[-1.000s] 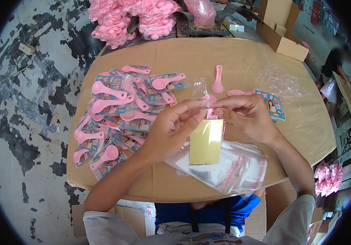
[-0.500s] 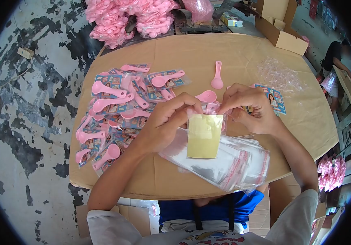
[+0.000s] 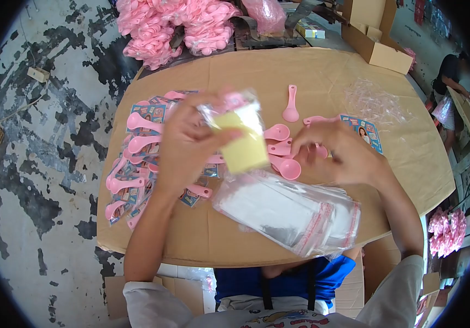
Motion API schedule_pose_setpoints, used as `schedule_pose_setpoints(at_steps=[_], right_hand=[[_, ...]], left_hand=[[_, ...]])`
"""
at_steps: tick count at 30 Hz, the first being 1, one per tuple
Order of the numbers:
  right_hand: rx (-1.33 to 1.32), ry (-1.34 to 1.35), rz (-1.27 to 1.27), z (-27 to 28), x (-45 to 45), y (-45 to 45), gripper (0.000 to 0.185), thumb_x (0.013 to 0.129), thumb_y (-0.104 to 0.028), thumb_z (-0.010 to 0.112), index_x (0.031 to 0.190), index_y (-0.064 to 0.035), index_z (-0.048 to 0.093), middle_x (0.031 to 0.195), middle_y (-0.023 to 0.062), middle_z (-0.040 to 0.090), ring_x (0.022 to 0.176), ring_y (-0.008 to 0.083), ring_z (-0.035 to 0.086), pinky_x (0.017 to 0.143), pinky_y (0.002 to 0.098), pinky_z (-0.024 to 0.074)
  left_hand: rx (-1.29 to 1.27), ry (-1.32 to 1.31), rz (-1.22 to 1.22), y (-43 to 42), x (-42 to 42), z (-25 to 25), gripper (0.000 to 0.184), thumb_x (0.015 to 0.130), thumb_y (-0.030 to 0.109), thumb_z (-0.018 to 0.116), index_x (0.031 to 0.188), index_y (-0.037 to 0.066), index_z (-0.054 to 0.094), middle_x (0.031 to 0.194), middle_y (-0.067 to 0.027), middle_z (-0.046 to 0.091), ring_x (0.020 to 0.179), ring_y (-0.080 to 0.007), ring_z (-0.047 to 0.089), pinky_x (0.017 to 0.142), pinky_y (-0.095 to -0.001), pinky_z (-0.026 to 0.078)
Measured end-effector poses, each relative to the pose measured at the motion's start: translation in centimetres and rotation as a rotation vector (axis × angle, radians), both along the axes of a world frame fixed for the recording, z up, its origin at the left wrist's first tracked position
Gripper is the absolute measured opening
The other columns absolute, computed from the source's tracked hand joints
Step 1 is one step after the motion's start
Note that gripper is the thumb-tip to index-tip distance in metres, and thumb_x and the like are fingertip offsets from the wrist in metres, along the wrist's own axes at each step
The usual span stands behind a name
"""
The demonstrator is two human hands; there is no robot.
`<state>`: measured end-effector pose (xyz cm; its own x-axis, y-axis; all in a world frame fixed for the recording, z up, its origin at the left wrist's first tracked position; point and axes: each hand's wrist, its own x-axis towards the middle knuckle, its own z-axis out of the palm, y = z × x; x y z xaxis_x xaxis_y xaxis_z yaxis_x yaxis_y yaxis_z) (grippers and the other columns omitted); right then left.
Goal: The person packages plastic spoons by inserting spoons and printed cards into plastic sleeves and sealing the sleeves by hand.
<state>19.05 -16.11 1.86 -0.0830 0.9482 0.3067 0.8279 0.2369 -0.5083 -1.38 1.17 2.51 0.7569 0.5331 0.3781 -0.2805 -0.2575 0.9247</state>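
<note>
My left hand [image 3: 188,145] is closed on a clear plastic bag [image 3: 246,139] holding a yellow card and a pink item at its top. The bag is tilted and blurred, raised over the table. My right hand [image 3: 336,153] is over the pink spoons [image 3: 287,168] at the middle of the table. Its fingers are loosely curled and apart, slightly blurred, with nothing visible held. Below both hands lies a stack of clear plastic bags [image 3: 279,210]. Left of my left hand is a heap of packed pink spoons [image 3: 144,145] with blue printed cards.
One pink spoon [image 3: 291,104] lies alone farther back. Printed cards [image 3: 363,131] and a tangle of clear strips [image 3: 377,101] are at the right. Bundles of pink spoons [image 3: 177,24] and a cardboard box [image 3: 377,41] stand behind the table. Another person [image 3: 454,82] is at far right.
My left hand has moved left and up with the bag, away from my right hand, tilting it. My right hand has let go of the bag, and more spoons show beneath.
</note>
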Motion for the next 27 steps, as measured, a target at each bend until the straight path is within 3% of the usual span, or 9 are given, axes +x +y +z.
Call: schedule_pose_setpoints(at_steps=[2,4,6,9,11,13,16,22,27], right_hand=[[-0.355,-0.169,0.024,1.7,-1.4,-0.9,0.026,0.084,-0.03,0.064,0.087,-0.0042,0.064,0.083,0.0121,0.067,0.084,0.0318,0.063,0.073,0.0402,0.0486],[-0.297,-0.299,-0.001,0.6,-2.6,-1.3,0.038,0.077,-0.041,0.072,0.082,-0.0048,0.061,0.078,0.0108,0.064,0.08,0.0297,0.062,0.068,0.0395,0.0469],[-0.143,-0.395,0.0,-1.0,-3.1,-1.2,0.048,0.075,-0.05,0.075,0.08,-0.005,0.058,0.076,0.0094,0.062,0.074,0.0286,0.062,0.065,0.0402,0.0458],[-0.435,-0.2,-0.042,0.0,-2.8,-0.8,0.037,0.084,-0.04,0.068,0.086,-0.003,0.065,0.08,0.0137,0.065,0.081,0.0285,0.065,0.075,0.0395,0.0489],[-0.444,-0.021,0.007,-0.6,-2.0,-0.7,0.031,0.087,-0.034,0.066,0.088,-0.0025,0.065,0.082,0.0124,0.065,0.076,0.0291,0.064,0.072,0.0398,0.0482],[-0.42,0.059,0.039,-0.9,-1.2,-0.8,0.026,0.089,-0.028,0.065,0.093,-0.0028,0.066,0.083,0.0116,0.066,0.074,0.0294,0.064,0.071,0.0393,0.0483],[-0.361,0.025,0.072,-1.0,-0.7,-1.1,0.023,0.09,-0.023,0.064,0.102,-0.0043,0.068,0.084,0.0113,0.067,0.076,0.0292,0.065,0.072,0.0376,0.049],[-0.186,-0.04,0.064,-0.9,-0.5,-1.2,0.018,0.089,-0.016,0.062,0.1,-0.0028,0.069,0.081,0.0132,0.068,0.074,0.0289,0.065,0.07,0.0366,0.0496],[-0.212,0.143,-0.091,1.8,0.7,-1.4,0.017,0.089,-0.013,0.061,0.097,0.0005,0.069,0.075,0.0136,0.067,0.069,0.0228,0.066,0.065,0.0345,0.05]], left_hand=[[0.245,-0.067,0.219,1.3,-0.9,1.3,0.043,0.078,-0.012,0.065,0.119,0.001,0.055,0.107,-0.0105,0.065,0.103,-0.0193,0.065,0.085,-0.0295,0.054],[0.595,-0.158,0.43,3.0,-1.6,1.7,0.039,0.079,-0.007,0.066,0.116,0.0,0.062,0.111,-0.0096,0.067,0.106,-0.0197,0.063,0.091,-0.0318,0.049],[0.769,-0.072,0.377,3.1,-2.3,2.3,0.031,0.078,-0.004,0.067,0.108,0.001,0.066,0.107,-0.0081,0.068,0.102,-0.0199,0.064,0.092,-0.0314,0.047],[0.918,0.02,0.189,2.1,-2.6,2.4,0.026,0.076,0.001,0.071,0.101,0.004,0.069,0.107,-0.0076,0.069,0.091,-0.0177,0.065,0.085,-0.0287,0.048],[0.743,0.186,-0.136,-0.6,-2.5,1.6,0.027,0.077,0.005,0.071,0.104,0.007,0.069,0.098,-0.0053,0.068,0.081,-0.0153,0.065,0.076,-0.0286,0.051],[0.763,0.449,-0.413,-3.5,-1.8,1.4,0.023,0.082,0.016,0.07,0.104,0.008,0.068,0.088,-0.0045,0.066,0.075,-0.0191,0.065,0.066,-0.0321,0.052],[0.995,0.243,-0.53,-4.6,-0.5,-3.0,0.02,0.082,0.025,0.072,0.098,0.014,0.07,0.081,-0.0025,0.065,0.067,-0.0187,0.063,0.058,-0.0303,0.049],[1.04,0.265,-0.496,-4.9,0.1,-4.4,0.02,0.083,0.03,0.07,0.092,0.013,0.069,0.076,-0.0026,0.062,0.061,-0.0225,0.059,0.057,-0.0349,0.048],[0.842,0.485,-0.555,-4.8,0.0,-3.3,0.029,0.085,0.033,0.07,0.103,0.011,0.068,0.08,-0.0038,0.063,0.07,-0.0195,0.063,0.064,-0.0341,0.051]])
